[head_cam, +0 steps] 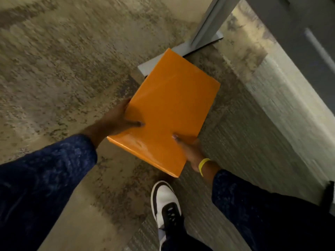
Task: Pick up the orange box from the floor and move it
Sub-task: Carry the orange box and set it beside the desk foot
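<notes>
The orange box is off the floor, above the shoe, its long axis running away from the person. Left hand and right hand grip its near end.

orange box | flat, glossy, rect. | tilted, off floor | gripped at near end by both hands

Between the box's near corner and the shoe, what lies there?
Only bare carpet separates the orange box from the shoe in the head view.
</notes>
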### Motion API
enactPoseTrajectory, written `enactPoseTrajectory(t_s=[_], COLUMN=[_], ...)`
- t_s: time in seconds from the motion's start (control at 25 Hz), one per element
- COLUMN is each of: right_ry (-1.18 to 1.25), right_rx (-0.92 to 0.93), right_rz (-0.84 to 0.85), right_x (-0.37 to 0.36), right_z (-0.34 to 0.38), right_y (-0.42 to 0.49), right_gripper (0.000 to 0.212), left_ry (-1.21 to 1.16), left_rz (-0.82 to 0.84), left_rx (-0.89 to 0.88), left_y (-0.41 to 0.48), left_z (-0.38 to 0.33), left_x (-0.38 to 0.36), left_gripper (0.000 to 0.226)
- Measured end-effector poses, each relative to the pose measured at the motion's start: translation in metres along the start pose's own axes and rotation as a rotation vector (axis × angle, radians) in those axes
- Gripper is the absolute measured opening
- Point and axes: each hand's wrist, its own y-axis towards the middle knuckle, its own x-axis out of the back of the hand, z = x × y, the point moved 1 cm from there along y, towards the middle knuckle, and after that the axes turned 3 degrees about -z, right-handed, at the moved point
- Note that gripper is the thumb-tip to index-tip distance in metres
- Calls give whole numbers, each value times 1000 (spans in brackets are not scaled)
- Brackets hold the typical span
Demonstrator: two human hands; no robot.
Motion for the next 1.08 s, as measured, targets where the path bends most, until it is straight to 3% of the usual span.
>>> enactPoseTrajectory(t_s=[0.16, 0.32, 0.48, 0.6, 0.64, 0.76, 0.8, 0.92, 1.08], right_ry=[30, 43, 73, 86, 74, 30, 7, -50, -197], right_rx=[-47, -82, -104, -128, -126, -143, -152, -183, -129], right_rz=[-58, -19, -10, -5, -4, 23, 25, -19, -92], right_x=[22, 26, 25, 27, 28, 30, 32, 35, 35], right_z=[1, 0, 5, 4, 3, -7, -6, 7, 18], right_y=[39, 55, 64, 69, 69, 71, 66, 31, -33], right_gripper=[19, 25, 62, 43, 47, 126, 136, 115, 132], left_ry=[2, -21, 21, 61, 75, 149, 183, 356, 633], left_rz=[65, 104, 115, 118, 125, 118, 93, 19, 68], left_rx=[-10, -21, 12, 15, 3, -60, -64, -49, -133], left_y=[52, 80, 96, 98, 96, 81, 74, 41, -25], left_z=[-21, -21, -23, -22, -22, -23, -23, -21, -30], left_x=[-22, -30, -30, -31, -31, -29, -27, -7, 30], left_gripper=[102, 100, 106, 106, 104, 99, 98, 101, 103])
